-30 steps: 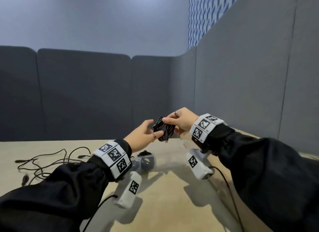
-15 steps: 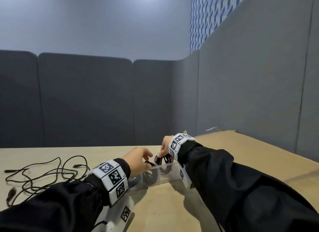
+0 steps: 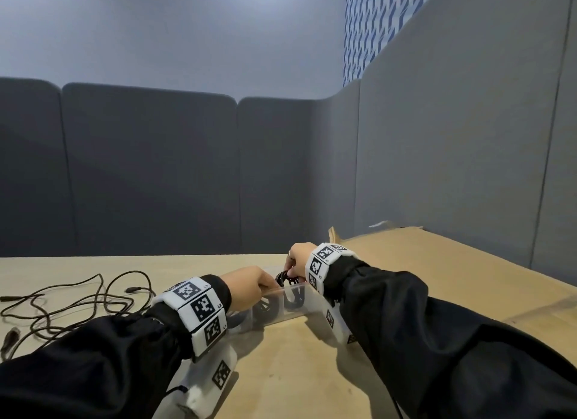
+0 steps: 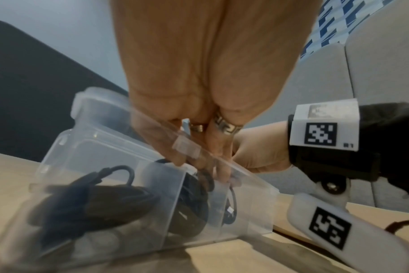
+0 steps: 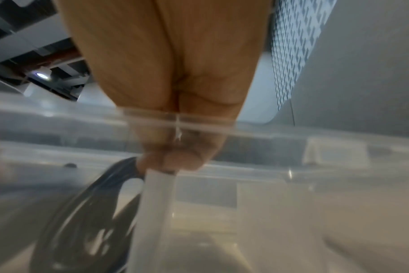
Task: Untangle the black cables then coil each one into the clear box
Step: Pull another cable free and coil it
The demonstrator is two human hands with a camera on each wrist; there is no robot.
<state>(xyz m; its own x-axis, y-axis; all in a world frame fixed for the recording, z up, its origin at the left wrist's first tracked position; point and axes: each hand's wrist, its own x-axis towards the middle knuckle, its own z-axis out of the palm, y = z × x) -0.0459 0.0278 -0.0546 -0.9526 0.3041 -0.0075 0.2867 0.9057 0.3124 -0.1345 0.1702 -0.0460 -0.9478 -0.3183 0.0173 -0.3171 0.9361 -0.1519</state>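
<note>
The clear box (image 3: 282,291) stands on the table between my hands, split into compartments. My right hand (image 3: 292,264) pinches a coiled black cable (image 3: 284,276) by its top and holds it in the box. In the right wrist view the right hand (image 5: 173,160) grips the coil (image 5: 89,212) beside a divider. My left hand (image 3: 268,283) reaches in from the left; its fingers (image 4: 220,162) point straight down and touch the same coil (image 4: 206,180). Other coils (image 4: 93,203) lie in the left compartments of the box (image 4: 247,212). Loose black cables (image 3: 62,306) lie tangled at far left.
Grey padded partitions (image 3: 156,169) close off the back and right of the wooden table (image 3: 296,372). A cardboard sheet (image 3: 437,262) covers the table's right part. White tagged camera units (image 3: 218,375) hang under both wrists, close to the box.
Both hands came down from mid-air with the coiled cable and lowered it into the box. The left hand moved right and now touches the coil inside the box.
</note>
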